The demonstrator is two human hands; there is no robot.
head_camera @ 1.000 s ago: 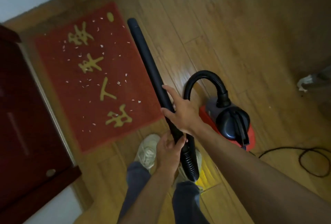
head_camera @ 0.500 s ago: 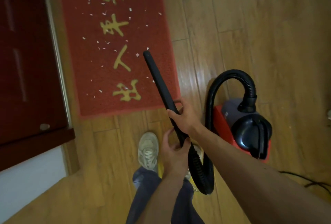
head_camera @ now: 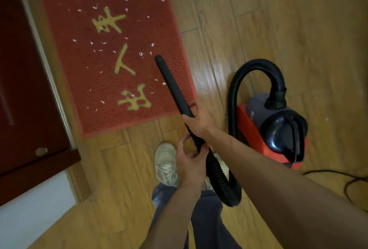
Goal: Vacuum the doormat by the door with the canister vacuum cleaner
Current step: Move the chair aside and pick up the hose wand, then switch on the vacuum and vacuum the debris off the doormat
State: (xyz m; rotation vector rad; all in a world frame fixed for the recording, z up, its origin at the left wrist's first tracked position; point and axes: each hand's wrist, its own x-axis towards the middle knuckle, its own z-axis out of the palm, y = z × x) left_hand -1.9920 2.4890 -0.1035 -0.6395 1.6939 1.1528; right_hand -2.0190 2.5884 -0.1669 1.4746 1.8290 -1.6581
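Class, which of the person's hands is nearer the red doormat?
Right. The right hand grips the wand at the doormat edge; the left hand holds it farther back, over floor.

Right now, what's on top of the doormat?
White scraps scattered across the red doormat, plus the black wand slanting over its side away from the door. Mat under the wand and the right hand is hidden; tip contact can't be told.

The doormat (head_camera: 83, 81) is red with gold characters and scattered white flecks (head_camera: 141, 54); the floor (head_camera: 278, 19) is honey-brown wood planking and the door (head_camera: 23, 89) dark maroon. The wand (head_camera: 171, 87) and ribbed hose (head_camera: 237, 81) are black, and the canister vacuum (head_camera: 244, 123) has a red base, blue-grey top and black handle. The shoe (head_camera: 165, 161) is off-white, the trousers (head_camera: 207, 218) dark blue-grey.
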